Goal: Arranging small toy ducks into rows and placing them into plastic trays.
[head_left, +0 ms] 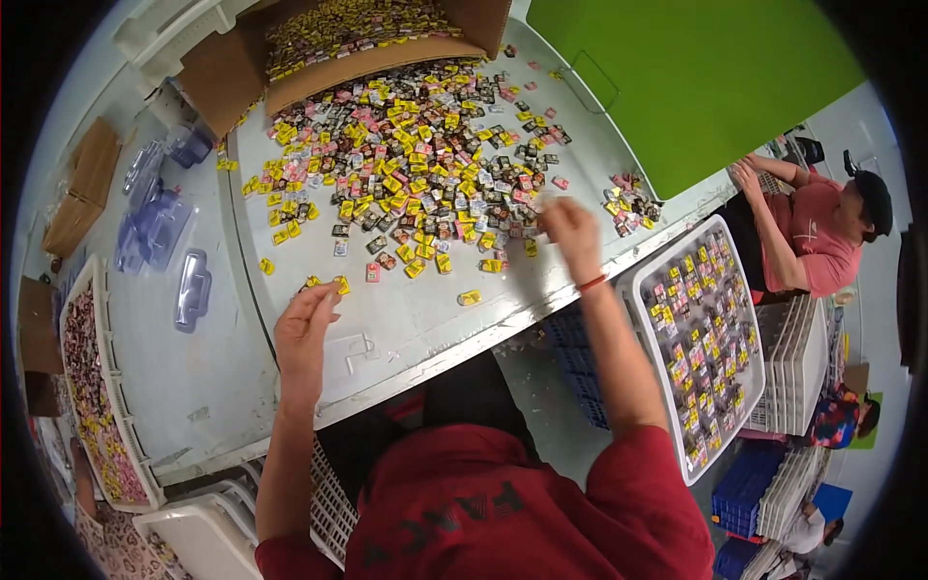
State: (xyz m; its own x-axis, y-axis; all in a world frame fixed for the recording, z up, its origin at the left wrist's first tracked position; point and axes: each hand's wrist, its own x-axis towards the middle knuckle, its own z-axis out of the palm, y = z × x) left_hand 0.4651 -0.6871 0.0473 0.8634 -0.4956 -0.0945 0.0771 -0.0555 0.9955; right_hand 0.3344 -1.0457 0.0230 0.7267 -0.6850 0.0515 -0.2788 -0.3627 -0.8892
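Left hand (304,333) fingers pinching yellow packets (327,283)

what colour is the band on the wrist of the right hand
Red. The wristband sits just below the right hand, seen clearly in the head view.

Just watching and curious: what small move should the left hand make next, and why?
Probably close the left hand fingers on the small yellow wrapped packet at its fingertips. It lies apart from the heap of small mixed-colour wrapped packets on the grey metal table, easy to pinch.
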